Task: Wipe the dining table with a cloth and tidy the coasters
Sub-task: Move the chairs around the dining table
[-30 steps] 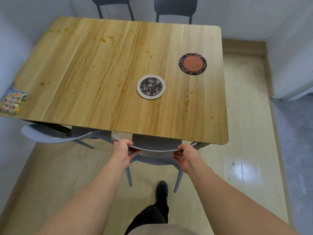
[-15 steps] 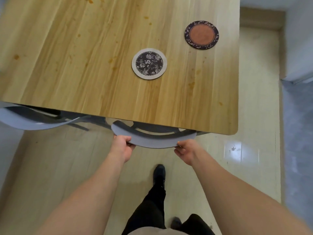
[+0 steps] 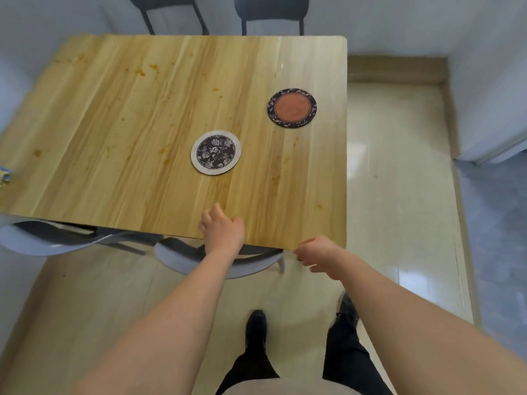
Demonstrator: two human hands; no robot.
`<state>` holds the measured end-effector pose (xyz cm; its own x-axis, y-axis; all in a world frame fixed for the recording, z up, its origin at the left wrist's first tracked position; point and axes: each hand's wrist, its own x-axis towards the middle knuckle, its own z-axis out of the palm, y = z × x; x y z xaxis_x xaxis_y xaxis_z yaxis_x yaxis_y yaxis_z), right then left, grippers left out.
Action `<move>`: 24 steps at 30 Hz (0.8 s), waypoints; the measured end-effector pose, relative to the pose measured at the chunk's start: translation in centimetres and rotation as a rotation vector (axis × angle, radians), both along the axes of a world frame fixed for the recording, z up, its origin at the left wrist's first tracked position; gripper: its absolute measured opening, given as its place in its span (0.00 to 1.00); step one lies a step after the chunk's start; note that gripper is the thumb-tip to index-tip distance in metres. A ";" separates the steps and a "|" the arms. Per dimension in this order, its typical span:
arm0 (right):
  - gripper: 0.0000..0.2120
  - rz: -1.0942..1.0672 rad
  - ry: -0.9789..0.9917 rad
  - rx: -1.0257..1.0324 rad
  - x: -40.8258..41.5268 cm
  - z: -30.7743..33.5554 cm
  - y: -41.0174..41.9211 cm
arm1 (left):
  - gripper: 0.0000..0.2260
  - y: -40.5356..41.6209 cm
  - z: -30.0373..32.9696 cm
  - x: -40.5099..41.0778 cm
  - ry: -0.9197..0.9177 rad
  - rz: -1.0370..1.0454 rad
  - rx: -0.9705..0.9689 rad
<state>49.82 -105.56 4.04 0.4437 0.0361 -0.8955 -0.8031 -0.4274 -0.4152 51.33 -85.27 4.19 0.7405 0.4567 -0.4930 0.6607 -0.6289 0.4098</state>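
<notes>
A: What is carried by the counter?

B: A rectangular light-wood counter [image 3: 119, 143] marked with orange-brown stains is seen from above. Two round coasters are laid flat on it, well apart from each other. A round coaster with a pale rim and a dark floral centre [image 3: 216, 152] is placed near the middle of the near half. A round coaster with a dark patterned rim and a terracotta centre [image 3: 292, 107] is placed farther back, near the right edge. A small multicoloured patterned item [image 3: 4, 173] is cut off at the left border; its nature cannot be determined.

A: How are the hands positioned?

B: The left hand [image 3: 222, 229] is held over the near edge of the counter, just in front of the floral coaster but apart from it. Its fingers are loosely curled and nothing is gripped. The right hand [image 3: 320, 252] is held at the near right corner of the counter, beside the edge. Its fingers are loosely curled and nothing is held.

A: What is located around the counter?

B: A grey curved-back chair [image 3: 182, 259] is tucked under the near edge beneath the left forearm. A second grey chair [image 3: 42, 238] is seen to its left. Two dark chairs [image 3: 271, 7] are set at the far side. Dark trousers and black shoes [image 3: 255, 326] are seen on the pale tiled floor [image 3: 399, 223].
</notes>
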 end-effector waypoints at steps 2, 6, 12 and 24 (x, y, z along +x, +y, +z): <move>0.18 -0.012 -0.094 -0.017 1.9 1.0 -3.8 | 0.28 -4.3 0.8 1.6 0.005 -0.106 -0.027; 0.26 0.046 -0.314 -0.125 5.9 3.1 -12.7 | 0.28 -13.2 1.6 5.5 -0.001 -0.309 0.043; 0.28 0.099 -0.454 -0.222 11.4 5.1 -23.6 | 0.27 -25.4 3.6 11.5 -0.023 -0.664 0.208; 0.28 0.281 -0.517 -0.287 31.3 3.6 -33.2 | 0.28 -34.7 0.9 30.5 -0.010 -0.691 0.210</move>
<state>81.15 -138.77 7.65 0.8280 0.0050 -0.5607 -0.3720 -0.7432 -0.5561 81.87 -119.96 5.12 0.8985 -0.0333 -0.4378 0.0801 -0.9679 0.2381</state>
